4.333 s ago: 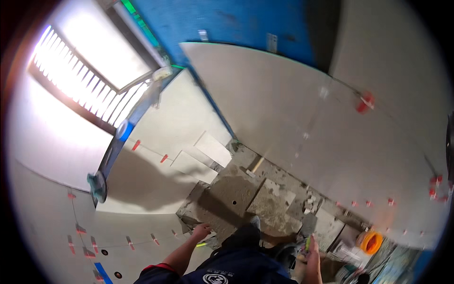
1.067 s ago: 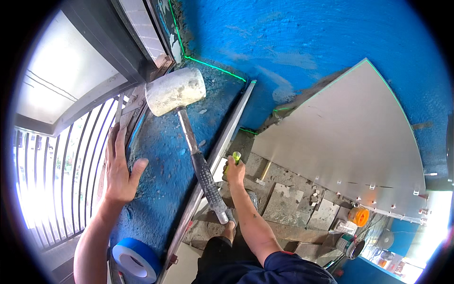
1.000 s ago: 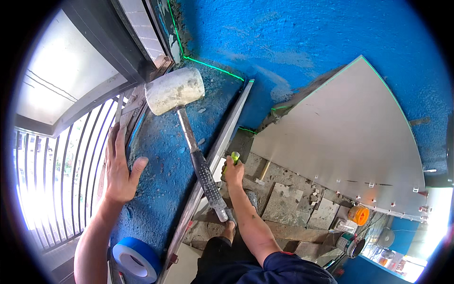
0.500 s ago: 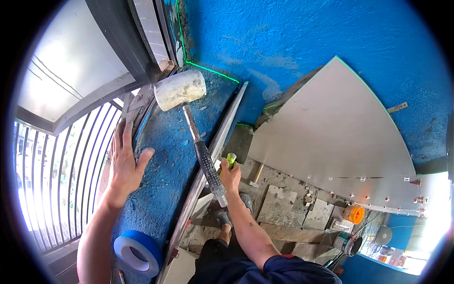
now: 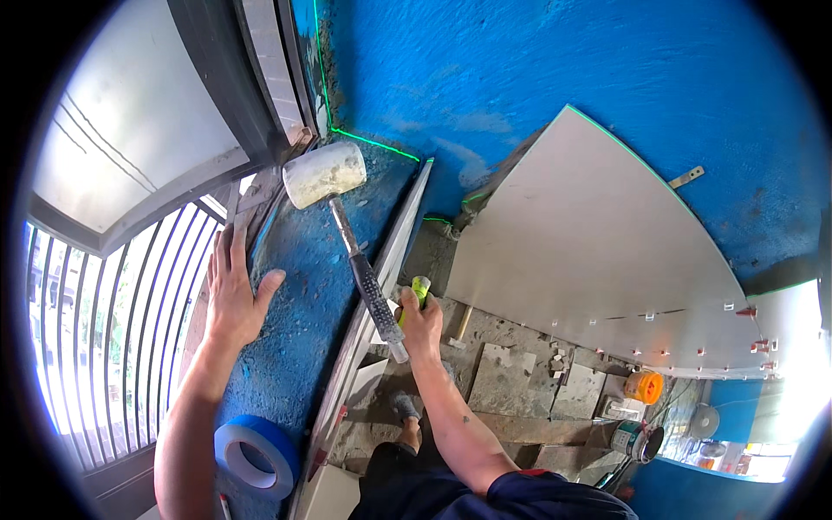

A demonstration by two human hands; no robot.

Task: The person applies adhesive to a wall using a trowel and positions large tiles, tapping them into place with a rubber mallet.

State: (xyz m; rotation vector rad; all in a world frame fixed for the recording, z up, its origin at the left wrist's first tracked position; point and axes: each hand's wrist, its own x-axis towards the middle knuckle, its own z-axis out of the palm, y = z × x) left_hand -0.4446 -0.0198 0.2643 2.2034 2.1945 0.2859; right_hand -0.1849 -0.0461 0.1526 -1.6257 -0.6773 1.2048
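My left hand (image 5: 234, 299) lies with fingers stretched out and thumb apart on the window-side edge of the blue sill (image 5: 290, 338). My right hand (image 5: 419, 328) is closed round a yellow-green tool (image 5: 420, 288); only its rounded top end shows above the fist, so its kind is unclear. A mallet with a whitish head (image 5: 325, 175) and black grip (image 5: 371, 286) rests on the sill, its handle end reaching over the inner edge near my right wrist. Close to my left forearm lies a roll of blue tape (image 5: 257, 457).
Large pale tiles (image 5: 589, 225) cover part of the blue wall (image 5: 520, 61), with small clips along their joints. Barred window (image 5: 121, 321) at left. On the dusty floor are a wooden-handled hammer (image 5: 462, 325), tile pieces (image 5: 511, 377), an orange bucket (image 5: 644, 387) and another bucket (image 5: 631, 440).
The view has shifted slightly, so the wall tiles sit farther left. Both hands keep their poses, and the mallet and tape roll stay on the sill.
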